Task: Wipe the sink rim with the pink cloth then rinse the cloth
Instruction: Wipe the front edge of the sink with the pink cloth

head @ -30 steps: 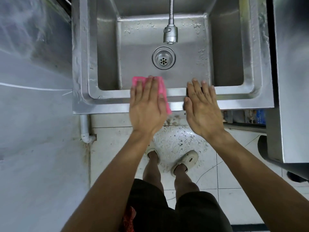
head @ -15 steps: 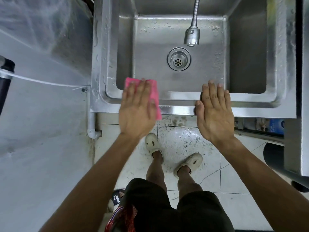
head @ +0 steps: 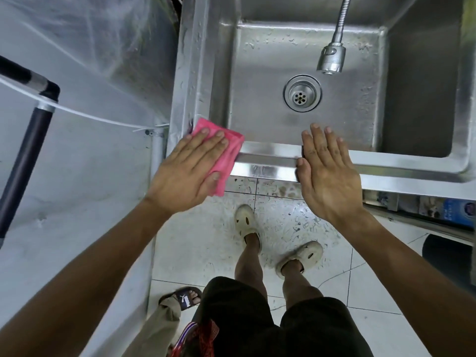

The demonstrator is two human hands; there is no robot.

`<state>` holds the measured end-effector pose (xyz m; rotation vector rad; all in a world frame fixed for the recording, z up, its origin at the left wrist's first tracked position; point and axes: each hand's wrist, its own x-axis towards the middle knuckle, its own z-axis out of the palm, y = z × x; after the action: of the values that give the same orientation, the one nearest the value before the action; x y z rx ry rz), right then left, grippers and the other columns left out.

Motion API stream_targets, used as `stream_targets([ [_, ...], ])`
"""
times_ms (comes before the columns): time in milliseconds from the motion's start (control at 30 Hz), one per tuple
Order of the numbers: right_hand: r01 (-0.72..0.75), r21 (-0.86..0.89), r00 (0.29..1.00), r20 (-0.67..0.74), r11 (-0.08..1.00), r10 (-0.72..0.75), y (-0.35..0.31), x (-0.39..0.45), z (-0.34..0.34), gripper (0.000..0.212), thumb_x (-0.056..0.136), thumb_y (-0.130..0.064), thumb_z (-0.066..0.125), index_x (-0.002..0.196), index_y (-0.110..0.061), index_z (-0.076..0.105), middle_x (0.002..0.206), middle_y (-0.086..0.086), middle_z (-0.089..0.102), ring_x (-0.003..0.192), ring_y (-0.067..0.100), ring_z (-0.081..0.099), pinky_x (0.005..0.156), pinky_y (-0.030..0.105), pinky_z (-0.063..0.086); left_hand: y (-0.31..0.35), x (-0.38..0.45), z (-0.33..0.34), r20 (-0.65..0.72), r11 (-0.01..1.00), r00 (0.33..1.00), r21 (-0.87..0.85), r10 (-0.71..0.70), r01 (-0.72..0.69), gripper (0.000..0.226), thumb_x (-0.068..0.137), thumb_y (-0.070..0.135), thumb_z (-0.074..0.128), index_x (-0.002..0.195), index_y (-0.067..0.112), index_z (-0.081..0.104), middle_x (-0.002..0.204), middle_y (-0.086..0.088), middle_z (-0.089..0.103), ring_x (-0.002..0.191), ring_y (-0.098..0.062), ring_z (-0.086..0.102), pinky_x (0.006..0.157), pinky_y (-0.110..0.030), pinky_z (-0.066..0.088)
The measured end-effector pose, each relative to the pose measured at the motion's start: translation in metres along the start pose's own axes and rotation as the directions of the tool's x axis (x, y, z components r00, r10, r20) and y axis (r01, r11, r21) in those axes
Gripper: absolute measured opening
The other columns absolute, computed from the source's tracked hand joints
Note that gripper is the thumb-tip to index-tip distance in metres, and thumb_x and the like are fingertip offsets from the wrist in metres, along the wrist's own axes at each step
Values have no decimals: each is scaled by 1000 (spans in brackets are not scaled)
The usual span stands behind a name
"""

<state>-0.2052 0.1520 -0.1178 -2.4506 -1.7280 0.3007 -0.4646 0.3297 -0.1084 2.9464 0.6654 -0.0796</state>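
The pink cloth (head: 228, 153) lies folded on the near-left corner of the steel sink rim (head: 268, 161). My left hand (head: 188, 171) presses flat on top of it, fingers spread, covering most of it. My right hand (head: 327, 171) rests flat on the front rim further right, palm down, fingers apart, holding nothing. The basin is wet, with the drain (head: 302, 96) in the middle and the flexible faucet head (head: 331, 57) hanging above it. No water is running.
A plastic-covered surface (head: 77, 124) with a black pipe frame (head: 23, 150) stands to the left of the sink. Wet floor tiles (head: 283, 222) and my sandalled feet are below. Another person's foot in a black slipper (head: 185, 297) stands at lower left.
My left hand has slid the pink cloth leftward along the front rim to the near-left corner. My right hand stays flat on the rim. The camera view has shifted left.
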Motion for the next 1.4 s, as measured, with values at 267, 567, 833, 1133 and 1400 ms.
stream_targets([
  [267,298,-16,954,52,954,-297,-53,27,9,62,112,-39,21,163,-4,25,171,14,20,160,34,16,130,51,17,-8,16,-19,33,949,956,-113,-293,295,58,108,39,17,162,19,23,169,-1,21,159,-20,6,129,-43,5],
  [567,434,-42,899,83,900,-430,-48,36,9,62,112,-41,23,164,-7,21,172,10,16,161,27,13,131,46,15,48,18,-8,-4,805,828,-238,-561,544,60,108,39,23,163,16,20,170,-3,17,159,-20,3,129,-42,3],
  [833,384,1,919,100,923,-382,-58,42,8,61,112,-42,22,164,-10,24,171,9,21,160,26,16,130,43,12,-43,86,-19,32,927,935,-119,-354,355,60,110,40,19,164,15,9,172,-6,2,159,-24,-5,129,-42,-2],
  [1133,398,-31,917,38,917,-396,-58,43,11,60,112,-40,25,161,-6,31,169,12,27,159,29,22,129,49,25,-28,59,-16,45,897,914,-177,-404,406,58,111,41,19,164,19,8,172,-1,-1,158,-19,-10,128,-42,-2],
  [1400,340,29,941,-1,940,-340,-72,46,13,60,113,-40,24,161,-5,33,170,13,26,160,29,19,131,48,19,-75,144,-30,7,903,924,-210,-382,375,58,110,39,19,163,15,15,172,-5,6,159,-24,-4,129,-46,2],
])
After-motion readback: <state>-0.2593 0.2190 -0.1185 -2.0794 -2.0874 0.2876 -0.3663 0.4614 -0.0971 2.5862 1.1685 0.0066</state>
